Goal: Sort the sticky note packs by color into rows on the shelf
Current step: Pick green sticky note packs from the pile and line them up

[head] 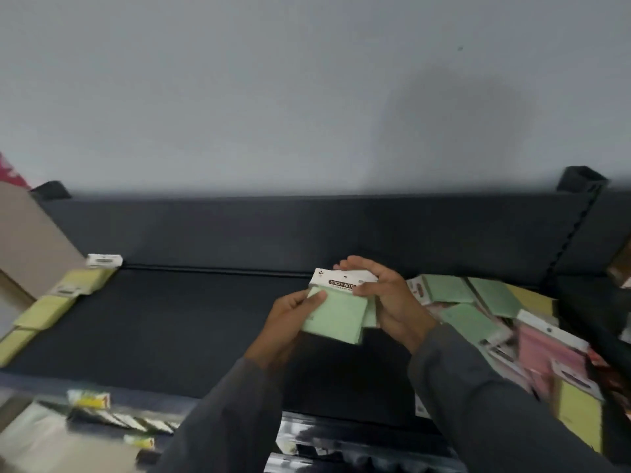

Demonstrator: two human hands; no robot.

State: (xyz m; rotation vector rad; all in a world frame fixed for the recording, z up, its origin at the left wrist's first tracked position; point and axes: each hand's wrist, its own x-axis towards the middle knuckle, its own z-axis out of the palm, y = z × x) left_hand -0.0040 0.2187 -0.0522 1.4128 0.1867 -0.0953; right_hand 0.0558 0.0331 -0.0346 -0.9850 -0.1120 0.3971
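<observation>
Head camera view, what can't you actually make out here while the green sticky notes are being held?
- Green pack count: both hands, left and right, hold overlapping packs, so the number is hidden.
- Header small print: too small.
- Mixed pile: motion-blurred and cut off by the right edge.
- Yellow row: runs off the left edge.
- Lower shelf items: blurred.

The pack (336, 314) held in both hands is pale green with a white header card bearing a dark label. The shelf (177, 319) is black. A row of yellow packs (58, 302) lies at its left; green, pink and yellow packs (512, 322) are jumbled at its right. The sleeves (478, 404) are dark grey, the wall (273, 97) pale grey.
</observation>
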